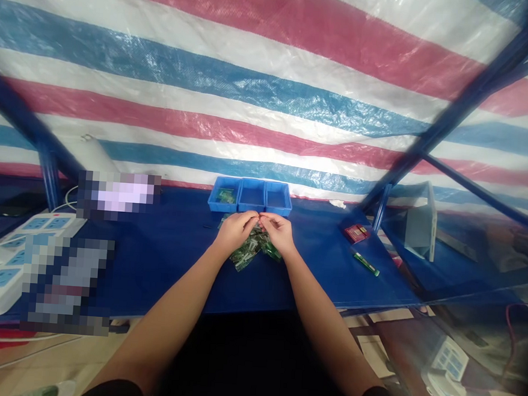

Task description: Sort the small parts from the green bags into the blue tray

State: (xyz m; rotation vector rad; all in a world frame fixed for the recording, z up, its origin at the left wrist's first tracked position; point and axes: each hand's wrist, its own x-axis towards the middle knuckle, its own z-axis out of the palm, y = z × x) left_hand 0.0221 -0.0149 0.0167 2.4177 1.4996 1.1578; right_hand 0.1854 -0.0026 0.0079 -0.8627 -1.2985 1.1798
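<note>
Left hand (235,228) and right hand (280,230) were pinched narrow, their hold unclear; beneath, green pieces (244,257) looked light, stiff, perhaps brittle: edges seemed safest!

From the hands, directions run as follows. Anything between the close-set fingertips of the left hand (236,231) and right hand (278,234) is too small to tell. At six o'clock, they partly hide a heap of flat green pieces (245,255). At nine, pixel blocks mask a pale-lilac patch (124,194); between eight and nine, a greyish shape (75,275). Farther out there, the left edge cuts a long white power strip with blue sockets (2,279). At four, a white plastic block (451,362) is blurred.
</note>
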